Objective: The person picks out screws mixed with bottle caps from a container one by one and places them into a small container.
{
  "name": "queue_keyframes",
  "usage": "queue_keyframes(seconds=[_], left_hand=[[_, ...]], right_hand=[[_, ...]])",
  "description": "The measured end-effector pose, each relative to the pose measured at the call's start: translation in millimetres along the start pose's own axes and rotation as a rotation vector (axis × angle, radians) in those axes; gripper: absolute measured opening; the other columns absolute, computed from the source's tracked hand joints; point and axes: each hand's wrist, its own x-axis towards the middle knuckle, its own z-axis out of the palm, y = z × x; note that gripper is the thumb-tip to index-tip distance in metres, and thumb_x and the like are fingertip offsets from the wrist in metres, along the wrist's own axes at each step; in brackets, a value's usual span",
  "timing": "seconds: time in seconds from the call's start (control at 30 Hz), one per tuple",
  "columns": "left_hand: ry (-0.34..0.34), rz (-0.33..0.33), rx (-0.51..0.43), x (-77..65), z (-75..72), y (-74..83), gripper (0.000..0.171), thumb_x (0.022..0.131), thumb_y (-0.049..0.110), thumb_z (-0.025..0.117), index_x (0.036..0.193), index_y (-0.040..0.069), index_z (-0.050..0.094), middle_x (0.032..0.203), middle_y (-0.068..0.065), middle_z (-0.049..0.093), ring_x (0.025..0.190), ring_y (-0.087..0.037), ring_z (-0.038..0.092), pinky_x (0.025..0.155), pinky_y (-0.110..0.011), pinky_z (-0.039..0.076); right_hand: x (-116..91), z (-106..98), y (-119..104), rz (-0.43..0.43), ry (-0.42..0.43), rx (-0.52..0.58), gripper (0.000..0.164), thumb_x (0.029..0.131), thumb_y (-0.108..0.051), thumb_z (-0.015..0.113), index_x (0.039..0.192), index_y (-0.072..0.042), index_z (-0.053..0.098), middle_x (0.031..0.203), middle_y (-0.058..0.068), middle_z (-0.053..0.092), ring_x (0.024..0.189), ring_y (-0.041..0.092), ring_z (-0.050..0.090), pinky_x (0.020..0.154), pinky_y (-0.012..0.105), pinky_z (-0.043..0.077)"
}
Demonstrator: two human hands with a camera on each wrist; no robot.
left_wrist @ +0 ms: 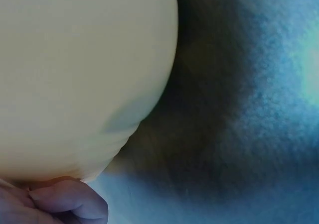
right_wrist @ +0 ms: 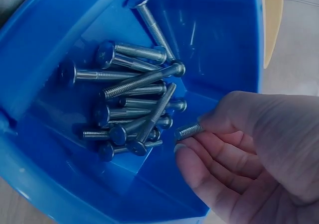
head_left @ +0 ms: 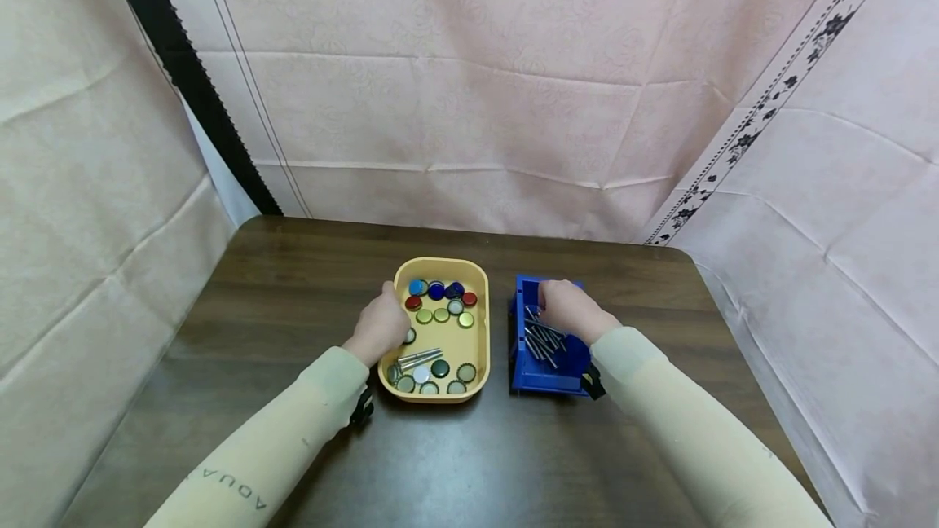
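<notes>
My left hand grips the left rim of a pale yellow tray; its curled fingers show against the tray's outer wall in the left wrist view. Inside the tray lie several bottle caps in blue, red, yellow-green and grey, and a few silver bolts near the lower left. Over a blue bin, my right hand pinches a bolt between thumb and fingers; only its threaded end shows. Several more bolts lie heaped on the bin floor below.
Both containers stand side by side on a dark brown wooden table, a narrow gap between them. Behind the table hangs a pale cloth, with more cloth at the left and right sides.
</notes>
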Motion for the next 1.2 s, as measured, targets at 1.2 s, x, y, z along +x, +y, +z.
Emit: queue_keyframes(seconds=[1.2], left_hand=[[0.004,0.003,0.0,-1.0,-0.1,-0.5,0.064,0.094,0.01,0.048,0.149,0.0,0.015,0.112,-0.021,0.058,0.084,-0.027,0.058,0.069,-0.04,0.051]], right_hand=[[-6,-3,-4,-0.037,-0.027,-0.03,0.017,0.087,-0.008,0.068,0.103,-0.002,0.064,0.089,0.005,0.06,0.075,0.02,0.055,0.07,0.036,0.05]])
